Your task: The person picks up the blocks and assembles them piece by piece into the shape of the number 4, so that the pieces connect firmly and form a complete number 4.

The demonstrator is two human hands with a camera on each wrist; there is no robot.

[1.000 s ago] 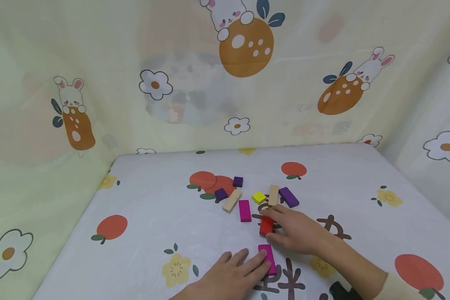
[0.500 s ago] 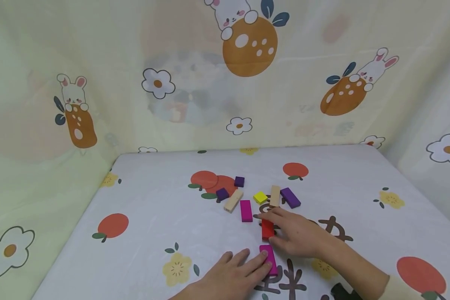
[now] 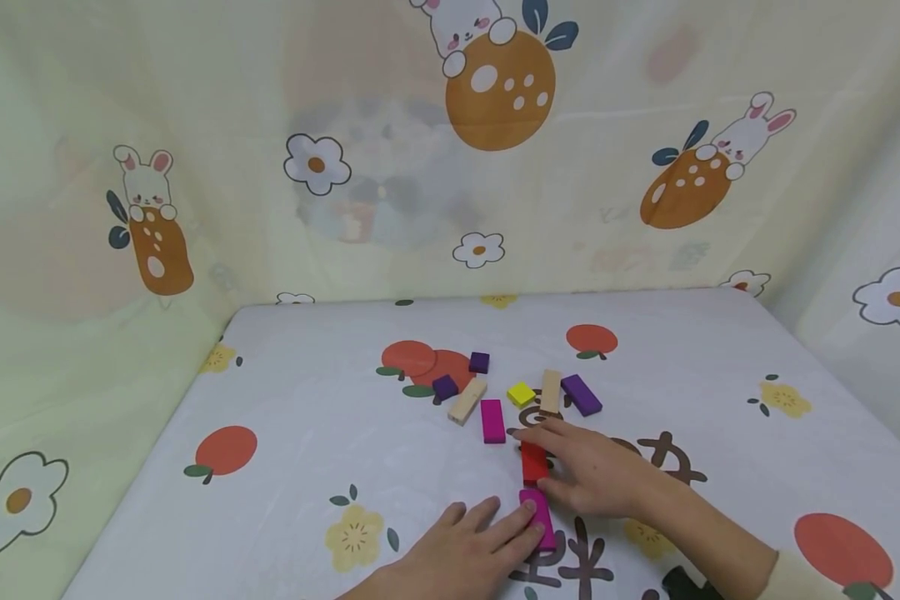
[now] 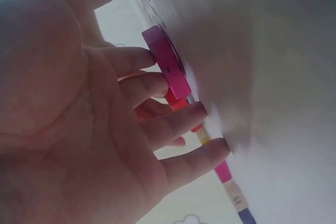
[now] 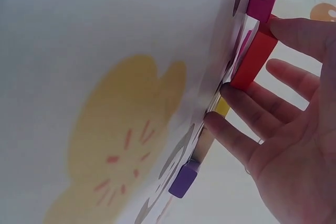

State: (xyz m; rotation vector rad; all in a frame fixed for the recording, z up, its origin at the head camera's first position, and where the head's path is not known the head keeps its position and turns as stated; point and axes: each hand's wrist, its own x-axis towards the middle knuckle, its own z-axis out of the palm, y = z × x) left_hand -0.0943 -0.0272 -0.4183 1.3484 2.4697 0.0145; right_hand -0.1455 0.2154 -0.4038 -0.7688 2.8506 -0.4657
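Observation:
In the head view, a magenta block (image 3: 543,525) lies flat near the front of the table. My left hand (image 3: 465,557) touches it with its fingertips, and its fingers are mostly straight in the left wrist view. A red block (image 3: 534,463) lies just beyond the magenta one, their ends very close together. My right hand (image 3: 600,471) pinches the red block, the thumb at its near end and fingers at its far end, as the right wrist view shows. Whether the two blocks touch is hard to tell behind the thumb.
Further back lie another magenta block (image 3: 492,422), two plain wooden blocks (image 3: 467,401), a yellow block (image 3: 521,394), a purple block (image 3: 582,395) and two small dark purple blocks (image 3: 479,362). Part of a black object (image 3: 686,585) shows at the front edge, by the right forearm.
My right hand has drawn the red block toward me, narrowing its gap to the front magenta block. The left hand has stayed on that magenta block. The view has shifted slightly.

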